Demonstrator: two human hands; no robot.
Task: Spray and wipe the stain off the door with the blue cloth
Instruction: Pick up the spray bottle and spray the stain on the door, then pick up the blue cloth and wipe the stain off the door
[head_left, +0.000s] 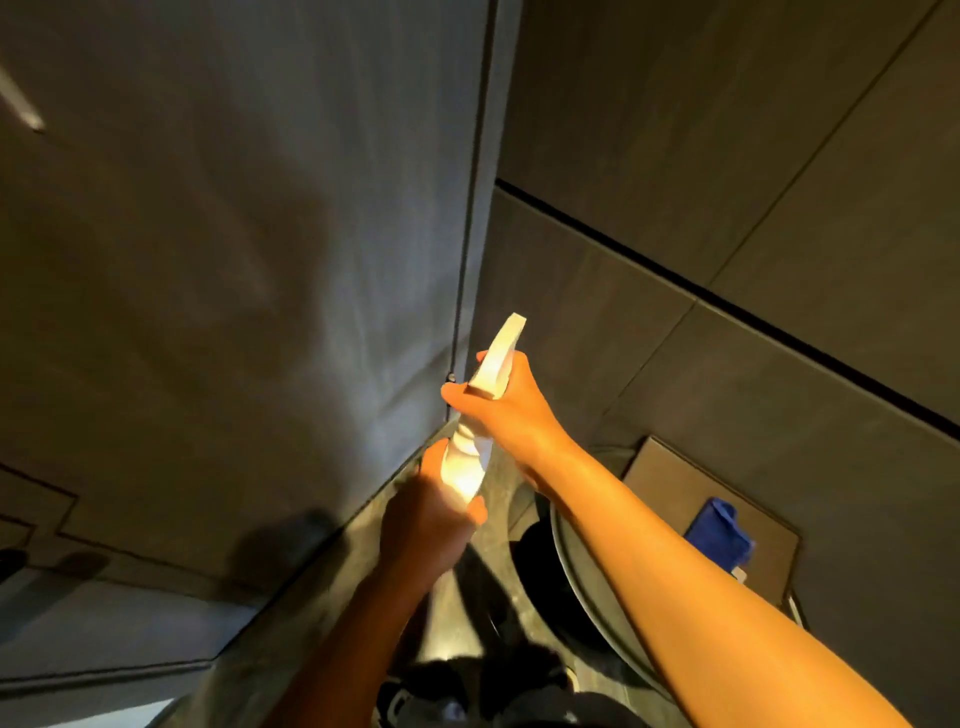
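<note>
Both forearms are bare, with no sleeves, watch or rings showing. The left hand (426, 525) and right hand (501, 402) wear no gloves.

Spray bottle (470, 447) in my hands looks like smooth white plastic, slight sheen under the light. Door (234, 234) is a matt grey panel with a faint fine grain, material hard to tell. Wall tiles (727, 156) matt, smooth, stone-like. Blue cloth (719, 530) soft fabric, crumpled, lying on a matt brown cardboard-looking board (670, 483). Round bin (576, 571) rim is smooth grey with a dull shine, plastic or metal unclear.
</note>
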